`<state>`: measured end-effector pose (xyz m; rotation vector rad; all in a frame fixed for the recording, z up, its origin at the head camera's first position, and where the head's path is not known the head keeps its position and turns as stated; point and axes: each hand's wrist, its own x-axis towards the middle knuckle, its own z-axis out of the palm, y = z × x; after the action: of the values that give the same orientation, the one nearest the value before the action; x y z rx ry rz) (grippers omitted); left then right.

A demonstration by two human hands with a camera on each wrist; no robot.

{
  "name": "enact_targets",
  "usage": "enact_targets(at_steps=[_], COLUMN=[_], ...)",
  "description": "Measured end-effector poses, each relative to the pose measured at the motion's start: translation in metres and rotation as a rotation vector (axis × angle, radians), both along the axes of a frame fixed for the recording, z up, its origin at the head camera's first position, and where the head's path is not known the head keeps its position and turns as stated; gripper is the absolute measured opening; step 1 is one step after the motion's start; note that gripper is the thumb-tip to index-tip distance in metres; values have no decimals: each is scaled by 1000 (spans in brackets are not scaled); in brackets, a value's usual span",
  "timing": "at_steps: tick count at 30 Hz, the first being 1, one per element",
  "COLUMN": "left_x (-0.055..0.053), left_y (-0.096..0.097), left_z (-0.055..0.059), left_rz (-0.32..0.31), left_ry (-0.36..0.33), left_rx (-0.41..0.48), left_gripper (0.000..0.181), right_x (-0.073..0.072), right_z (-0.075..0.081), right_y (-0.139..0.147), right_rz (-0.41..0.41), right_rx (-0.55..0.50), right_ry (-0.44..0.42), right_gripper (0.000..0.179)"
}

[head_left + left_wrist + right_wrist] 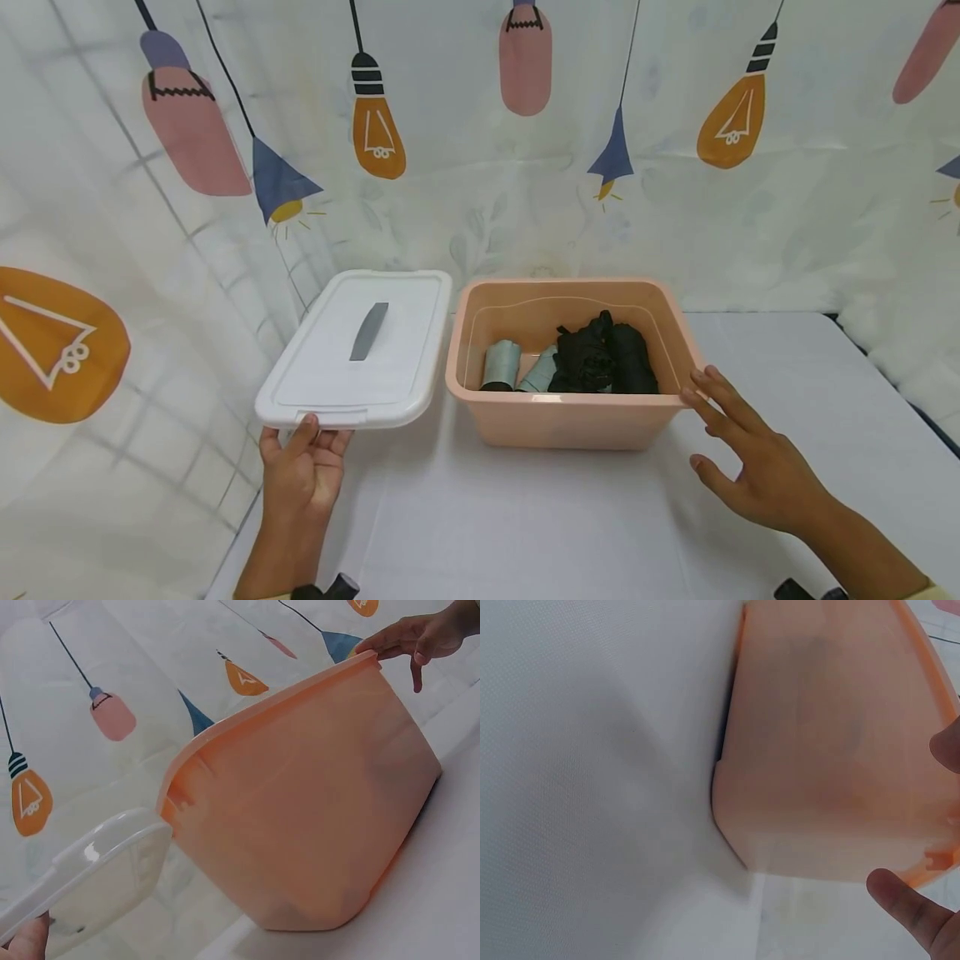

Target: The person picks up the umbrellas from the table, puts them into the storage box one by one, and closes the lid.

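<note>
A white lid (397, 367) with a grey handle is held up left of the bin, my left hand (303, 479) pinching its near edge, thumb on top and fingers beneath. The peach plastic bin (562, 421) stands uncovered on the table. Inside it lie pale grey-green rolls (501, 364) on the left and bundled black cloth (585, 358) on the right. My right hand (757, 462) is at the bin's right near corner, fingers spread and fairly straight, fingertips at the rim. In the left wrist view the lid (97, 855) shows its pale underside beside the bin (307, 795).
A white cloth covers the table (525, 525). Behind and to the left hangs a pale curtain (480, 192) printed with lamps and bulbs, close to the lid and the bin's back. The table's right edge (900, 375) runs beyond the bin.
</note>
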<state>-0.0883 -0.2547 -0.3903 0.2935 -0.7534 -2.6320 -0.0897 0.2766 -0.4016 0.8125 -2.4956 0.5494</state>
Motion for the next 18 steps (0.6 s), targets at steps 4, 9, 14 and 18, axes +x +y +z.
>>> enact_targets(at_steps=[4,9,14,18], left_x=[-1,0,0,0], left_y=[-1,-1,-1,-1], left_z=[4,8,13,16], left_rz=[3,4,3,9], left_ry=[31,69,89,88], left_rx=[6,13,10,21], left_gripper=[58,60,60,58], right_x=[-1,-1,-1,-1], right_z=[-1,-1,-1,-1], right_y=[0,0,-1,0], right_rz=[1,13,10,16], right_rx=[-7,-15,-14,-14], right_ry=[12,5,13,9], right_gripper=[74,73,75,73])
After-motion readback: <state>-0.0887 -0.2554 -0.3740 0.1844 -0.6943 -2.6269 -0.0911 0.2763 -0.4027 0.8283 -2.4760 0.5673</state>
